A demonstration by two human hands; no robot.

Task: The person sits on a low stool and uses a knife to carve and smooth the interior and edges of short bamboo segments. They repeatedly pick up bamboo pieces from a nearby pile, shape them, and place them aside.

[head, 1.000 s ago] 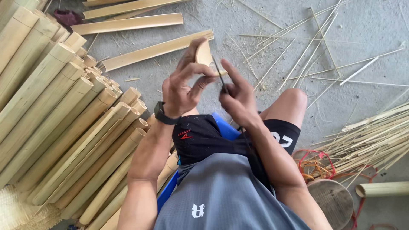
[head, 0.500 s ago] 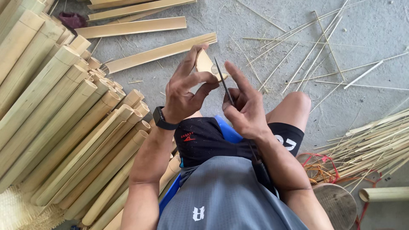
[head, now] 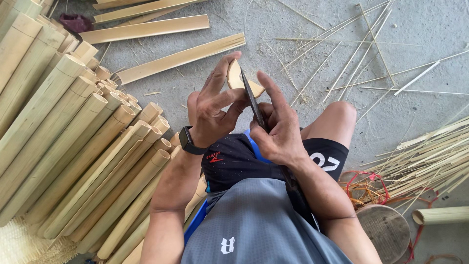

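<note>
A short curved bamboo piece (head: 235,77) stands upright above my lap, in front of my knees. My left hand (head: 215,110) pinches it between thumb and fingers, the index finger stretched up along its outer face. A dark knife blade (head: 254,103) is set against the piece's upper end, its edge apparently biting into the pale end grain, though the contact itself is partly hidden by my fingers. My right hand (head: 279,129) is closed around the knife, index finger extended along the blade's back. A black wristwatch (head: 188,141) sits on my left wrist.

To my left lies a stack of round bamboo poles (head: 73,146), cut ends toward me. Flat split bamboo slats (head: 181,57) rest on the grey concrete floor (head: 391,107) ahead. Thin bamboo slivers (head: 351,54) are scattered farther right, and a bundle of bamboo strips (head: 430,156) lies beside my right knee, near a round wooden stool (head: 383,227).
</note>
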